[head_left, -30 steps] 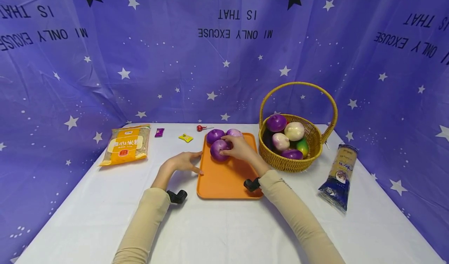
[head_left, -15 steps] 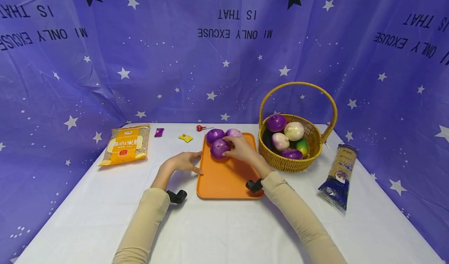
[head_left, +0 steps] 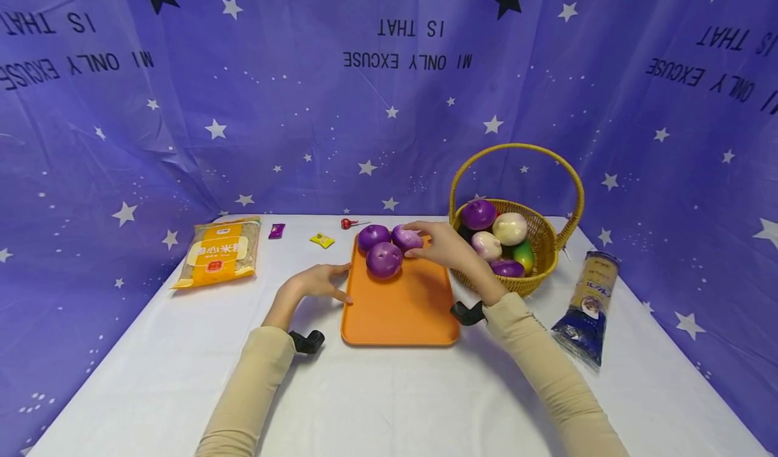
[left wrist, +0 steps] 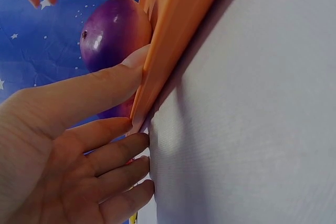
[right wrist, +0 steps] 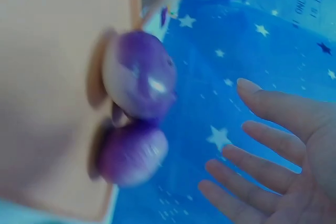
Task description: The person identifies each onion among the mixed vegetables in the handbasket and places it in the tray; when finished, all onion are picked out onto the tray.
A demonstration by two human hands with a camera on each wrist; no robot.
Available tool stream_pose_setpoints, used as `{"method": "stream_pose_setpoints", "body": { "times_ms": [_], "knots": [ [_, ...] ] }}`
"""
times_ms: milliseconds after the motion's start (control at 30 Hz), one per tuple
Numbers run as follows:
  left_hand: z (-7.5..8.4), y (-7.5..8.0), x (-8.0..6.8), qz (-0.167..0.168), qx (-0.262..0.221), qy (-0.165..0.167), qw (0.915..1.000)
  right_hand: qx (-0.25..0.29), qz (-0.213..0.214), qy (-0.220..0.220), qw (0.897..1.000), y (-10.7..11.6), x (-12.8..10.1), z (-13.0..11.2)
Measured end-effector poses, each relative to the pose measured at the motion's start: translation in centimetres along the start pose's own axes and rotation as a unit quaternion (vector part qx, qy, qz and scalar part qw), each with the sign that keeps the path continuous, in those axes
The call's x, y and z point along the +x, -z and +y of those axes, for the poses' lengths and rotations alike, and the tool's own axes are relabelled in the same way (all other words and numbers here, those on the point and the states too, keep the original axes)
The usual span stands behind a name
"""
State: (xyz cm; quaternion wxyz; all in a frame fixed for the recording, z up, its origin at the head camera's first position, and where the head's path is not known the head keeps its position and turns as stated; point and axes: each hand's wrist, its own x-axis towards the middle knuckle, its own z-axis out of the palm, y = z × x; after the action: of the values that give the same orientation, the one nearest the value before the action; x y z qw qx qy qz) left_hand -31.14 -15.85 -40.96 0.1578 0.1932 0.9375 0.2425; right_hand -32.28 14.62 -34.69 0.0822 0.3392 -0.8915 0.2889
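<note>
Head view: purple onions, three, at far end of orange tray [head_left: 398,308]; right hand [head_left: 446,246], fingers spread, hovers just beside pale onion [head_left: 405,237].
Left wrist: left hand [left wrist: 68,150], fingers straight, presses tray rim.
Right wrist: blurred. Likely light, smooth, rollable; cup from above.

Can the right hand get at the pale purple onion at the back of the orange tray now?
Probably yes. The right hand is open and right beside the pale purple onion on the orange tray, and nothing lies between them. The two darker onions are on its far side.
</note>
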Motion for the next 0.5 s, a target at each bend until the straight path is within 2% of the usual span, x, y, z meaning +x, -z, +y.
{"method": "stream_pose_setpoints", "body": {
  "times_ms": [233,500],
  "knots": [
    [0.0,-0.1,0.0,0.000,0.004,0.003,1.0000,-0.039,-0.033,-0.042,0.998,4.7,-1.2,0.8],
    [0.1,-0.1,0.0,-0.006,0.003,0.003,1.0000,-0.074,-0.046,-0.049,0.995,8.0,-1.8,3.1]
  ]
}}
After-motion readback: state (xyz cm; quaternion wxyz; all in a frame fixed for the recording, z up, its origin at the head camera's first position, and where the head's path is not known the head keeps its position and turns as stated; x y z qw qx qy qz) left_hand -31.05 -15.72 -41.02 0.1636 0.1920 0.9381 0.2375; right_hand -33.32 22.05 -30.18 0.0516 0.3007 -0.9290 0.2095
